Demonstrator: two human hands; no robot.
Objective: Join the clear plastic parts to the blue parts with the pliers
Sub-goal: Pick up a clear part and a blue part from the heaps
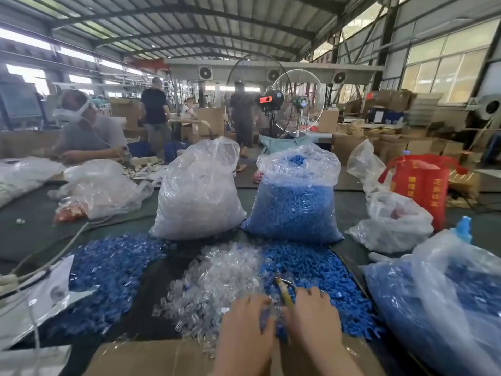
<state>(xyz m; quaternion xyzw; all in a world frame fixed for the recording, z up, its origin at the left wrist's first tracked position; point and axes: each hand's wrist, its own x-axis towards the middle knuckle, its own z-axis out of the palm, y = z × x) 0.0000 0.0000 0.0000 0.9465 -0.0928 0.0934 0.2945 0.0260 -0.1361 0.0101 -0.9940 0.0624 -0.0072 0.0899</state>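
Observation:
A loose heap of clear plastic parts (217, 283) lies mid-table, with a heap of blue parts (320, 278) to its right and a pile of joined blue-and-clear pieces (108, 275) to its left. My right hand (314, 318) grips yellow-handled pliers (284, 290), whose tip points away over the blue heap. My left hand (246, 327) lies close beside it, fingers curled down over small clear and blue parts; what it holds is hidden.
Two big bags stand behind the heaps, one of clear parts (198, 191) and one of blue parts (295, 202). Another blue-filled bag (439, 302) sits at right, a cardboard box edge (151, 356) at front. A person works at far left.

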